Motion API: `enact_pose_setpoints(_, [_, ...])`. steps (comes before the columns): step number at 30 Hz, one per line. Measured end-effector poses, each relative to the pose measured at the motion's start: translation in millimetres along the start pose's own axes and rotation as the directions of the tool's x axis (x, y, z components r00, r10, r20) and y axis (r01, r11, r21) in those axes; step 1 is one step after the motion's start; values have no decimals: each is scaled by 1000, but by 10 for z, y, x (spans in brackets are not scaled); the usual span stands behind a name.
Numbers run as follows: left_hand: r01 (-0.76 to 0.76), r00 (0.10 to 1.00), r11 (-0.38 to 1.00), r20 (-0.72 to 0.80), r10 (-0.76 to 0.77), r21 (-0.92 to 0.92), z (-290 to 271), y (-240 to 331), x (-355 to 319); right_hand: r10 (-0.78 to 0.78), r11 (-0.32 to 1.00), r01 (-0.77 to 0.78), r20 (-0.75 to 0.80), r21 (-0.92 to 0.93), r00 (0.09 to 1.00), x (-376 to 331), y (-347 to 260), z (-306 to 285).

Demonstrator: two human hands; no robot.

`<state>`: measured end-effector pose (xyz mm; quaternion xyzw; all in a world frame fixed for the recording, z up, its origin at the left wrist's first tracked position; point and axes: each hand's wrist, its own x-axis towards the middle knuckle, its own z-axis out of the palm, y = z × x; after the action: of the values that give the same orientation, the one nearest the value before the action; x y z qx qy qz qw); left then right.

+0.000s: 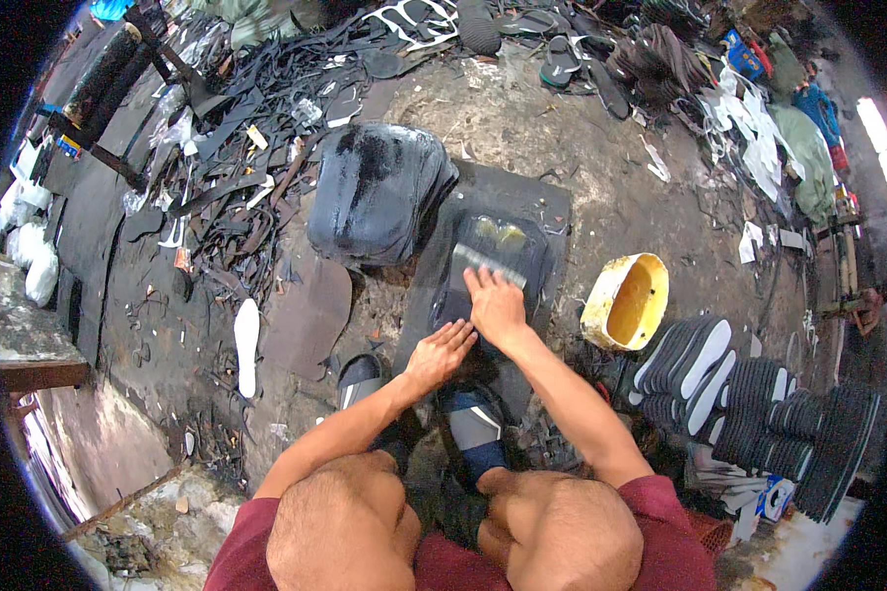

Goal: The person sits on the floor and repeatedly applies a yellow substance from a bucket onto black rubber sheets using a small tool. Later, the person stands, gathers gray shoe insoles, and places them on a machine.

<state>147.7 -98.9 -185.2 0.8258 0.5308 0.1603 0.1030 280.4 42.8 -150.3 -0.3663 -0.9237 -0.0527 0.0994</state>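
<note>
Laying right hand over a pale strip on a dark sheet, left of the yellow tub; unclear whether gripping. Resting left hand open nearby. Seemingly midway through spreading, with far paste left to smooth.

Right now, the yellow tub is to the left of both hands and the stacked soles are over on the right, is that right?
Not quite: the head view shows the yellow tub to the right of the left hand and right hand. The stacked soles are on the right.
</note>
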Motion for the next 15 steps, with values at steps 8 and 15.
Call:
enact_pose_setpoints(8, [53, 998, 993, -13, -54, -109, -104, 42, 40, 661, 621, -760, 393, 190, 639, 630, 726, -331])
enact_pose_setpoints(15, [114, 993, 987, 32, -111, -114, -104, 51, 234, 127, 919, -305, 544, 250, 829, 1636, 879, -267])
